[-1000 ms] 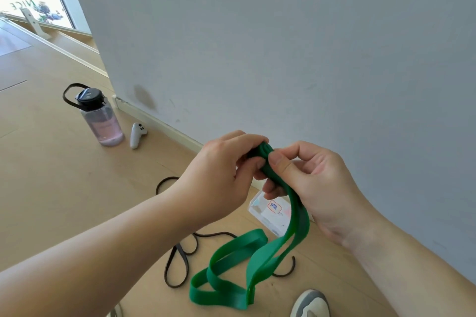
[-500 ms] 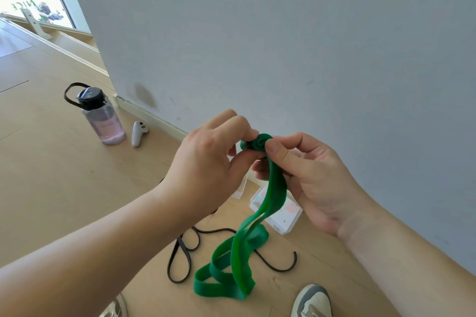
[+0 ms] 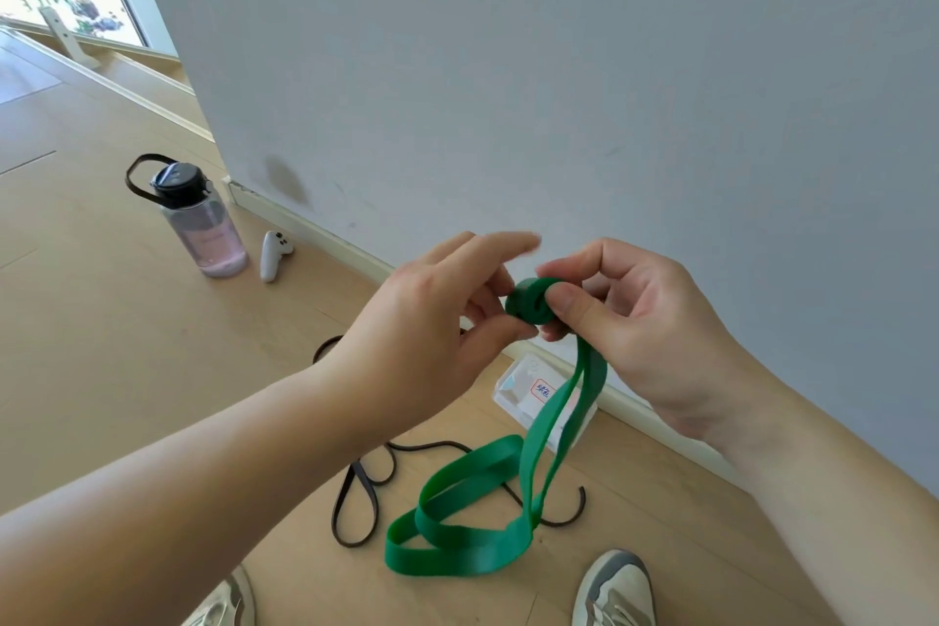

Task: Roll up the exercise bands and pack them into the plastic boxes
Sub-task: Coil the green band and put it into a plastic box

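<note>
A green exercise band (image 3: 533,427) is partly wound into a small tight roll (image 3: 529,306) at chest height. My right hand (image 3: 625,320) pinches the roll between thumb and fingers. My left hand (image 3: 432,320) touches the roll's left side with thumb and middle fingers, its index finger lifted and blurred. The loose rest of the green band hangs down and loops on the floor. A thin dark brown band (image 3: 355,498) lies on the floor beneath. A clear plastic box (image 3: 528,389) with a red-framed label sits by the skirting board, partly hidden behind the hanging band.
A pink water bottle (image 3: 200,224) with a black lid stands on the wooden floor at left, a white controller (image 3: 273,254) beside it. A grey wall (image 3: 559,92) rises straight ahead. My two shoes (image 3: 615,590) show at the bottom edge.
The green roll has grown larger as more band was wound on. My left hand's index finger has lifted off the roll. The hanging loop has shifted on the floor.
</note>
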A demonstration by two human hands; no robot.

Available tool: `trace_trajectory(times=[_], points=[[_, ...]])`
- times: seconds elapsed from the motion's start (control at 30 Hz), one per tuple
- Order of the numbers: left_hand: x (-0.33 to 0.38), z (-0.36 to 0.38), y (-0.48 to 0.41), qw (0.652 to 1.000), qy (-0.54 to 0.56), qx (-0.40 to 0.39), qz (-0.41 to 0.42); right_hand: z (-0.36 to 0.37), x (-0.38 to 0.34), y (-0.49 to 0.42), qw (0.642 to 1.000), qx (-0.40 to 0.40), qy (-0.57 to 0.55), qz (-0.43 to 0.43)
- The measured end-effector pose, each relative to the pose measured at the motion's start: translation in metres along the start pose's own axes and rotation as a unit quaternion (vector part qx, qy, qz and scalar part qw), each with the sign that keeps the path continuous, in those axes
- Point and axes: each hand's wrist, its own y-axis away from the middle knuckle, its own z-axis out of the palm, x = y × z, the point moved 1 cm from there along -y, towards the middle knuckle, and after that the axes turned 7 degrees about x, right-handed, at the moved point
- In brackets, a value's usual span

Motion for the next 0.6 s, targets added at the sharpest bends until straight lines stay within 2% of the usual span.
trace_trajectory(times=[0.07,0.13,0.33,0.5,0.6], points=[[-0.001,0.001,0.002,0.996,-0.054,-0.009,0.069,0.002,-0.001,0.001,1.0,-0.007,-0.022,0.009],[0.001,0.003,0.003,0.989,-0.1,0.011,0.105,0.007,0.0,0.001,0.998,0.004,-0.059,0.019],[0.006,-0.002,0.0,0.98,-0.158,0.04,0.112,0.017,0.003,0.0,0.965,0.014,-0.245,0.092],[0.003,-0.012,-0.005,0.979,-0.172,0.054,0.092,0.013,0.008,0.001,0.98,0.002,-0.189,0.061],[0.006,-0.011,-0.003,0.981,-0.162,0.066,0.091,0.015,0.007,0.003,0.979,0.001,-0.202,0.038]])
